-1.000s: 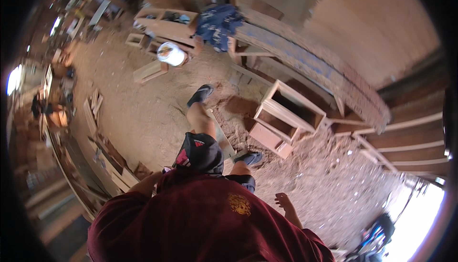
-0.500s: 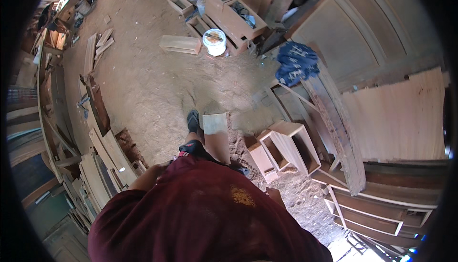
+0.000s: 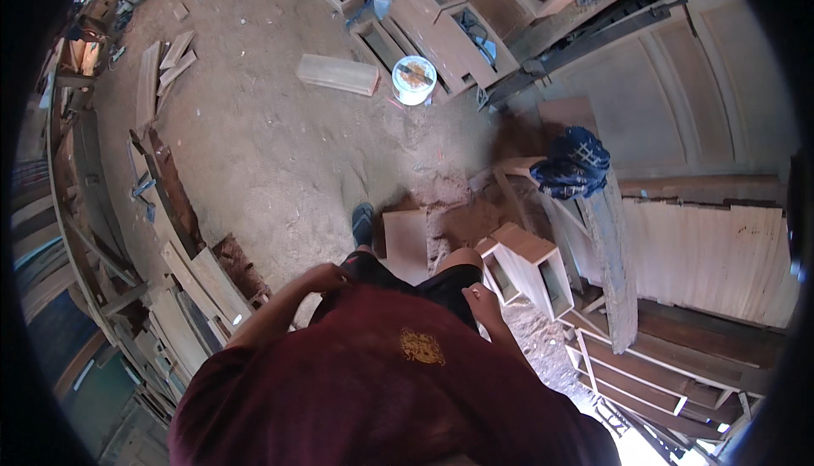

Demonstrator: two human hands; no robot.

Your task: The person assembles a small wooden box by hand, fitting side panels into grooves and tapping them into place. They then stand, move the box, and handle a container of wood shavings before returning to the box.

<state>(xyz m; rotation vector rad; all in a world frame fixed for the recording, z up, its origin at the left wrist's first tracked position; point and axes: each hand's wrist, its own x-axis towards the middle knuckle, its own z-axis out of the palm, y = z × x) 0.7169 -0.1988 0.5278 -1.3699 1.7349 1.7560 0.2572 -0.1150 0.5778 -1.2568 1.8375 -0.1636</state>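
Observation:
My left hand is closed against the side of the black shorts, its fingertips bunched at the cloth. On the other side my right hand is curled closed, with thumb and fingers pinched at the shorts' edge. A maroon shirt hides the waist between them. Below, a flat wooden board lies on the ground beside my sandalled foot. Just beyond the right hand are pale wooden drawer boxes, with open sides showing.
A white bucket stands by several wooden drawers ahead. To the right, a dark blue cloth hangs over the end of a thick beam. Planks line the left side. A wooden box lies on the dirt floor.
The view has shifted, and the body has come forward toward the drawer boxes. Both hands now show more fully at the shorts, and the right knee has come into sight.

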